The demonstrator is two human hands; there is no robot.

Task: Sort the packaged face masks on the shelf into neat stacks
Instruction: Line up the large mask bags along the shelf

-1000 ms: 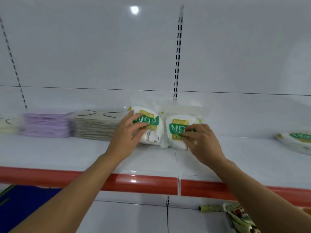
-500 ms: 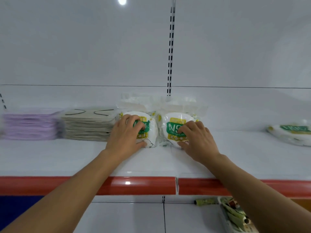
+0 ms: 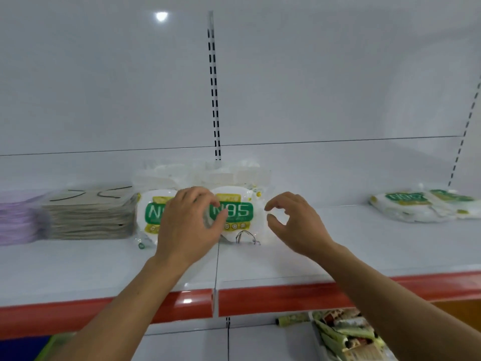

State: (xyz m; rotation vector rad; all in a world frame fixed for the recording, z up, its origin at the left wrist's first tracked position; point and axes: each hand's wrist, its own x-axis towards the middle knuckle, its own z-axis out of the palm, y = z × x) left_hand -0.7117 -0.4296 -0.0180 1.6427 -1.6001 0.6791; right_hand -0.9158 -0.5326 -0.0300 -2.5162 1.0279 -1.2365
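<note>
Left hand (image 3: 187, 225) and right hand (image 3: 294, 225) are pulling back off the 2 N95 packs (image 3: 239, 212), fingers loosely curled, gripping nothing; that pair is probably squared.

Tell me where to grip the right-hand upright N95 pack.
Probably its free right edge: the N95 pack stands upright, face forward, with the left hand in front of its left side. The right hand is beside that edge, so come from the right.

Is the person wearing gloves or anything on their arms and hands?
No gloves: the left hand and the right hand are bare. No sleeve shows anywhere in the picture. I can see no ring, watch or bracelet either.
</note>
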